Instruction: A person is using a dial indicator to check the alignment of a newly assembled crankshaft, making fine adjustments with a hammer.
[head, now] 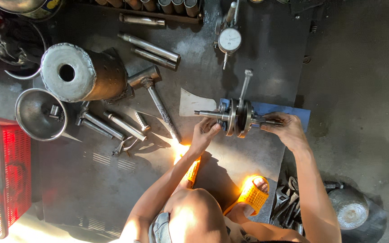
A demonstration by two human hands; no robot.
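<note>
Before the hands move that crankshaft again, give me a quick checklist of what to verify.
1. Left hand grips crankshaft beside its left shaft: ok.
2. Right hand holds the splined right end: ok.
3. Connecting rod free, pointing away from the person: ok.
4. Hammer lies apart from the crankshaft: ok.
5. Dial gauge out of the way: ok.
6. Crankshaft resting on blue sheet: cannot tell.

Left hand (205,131), right hand (286,128) gripping.
</note>
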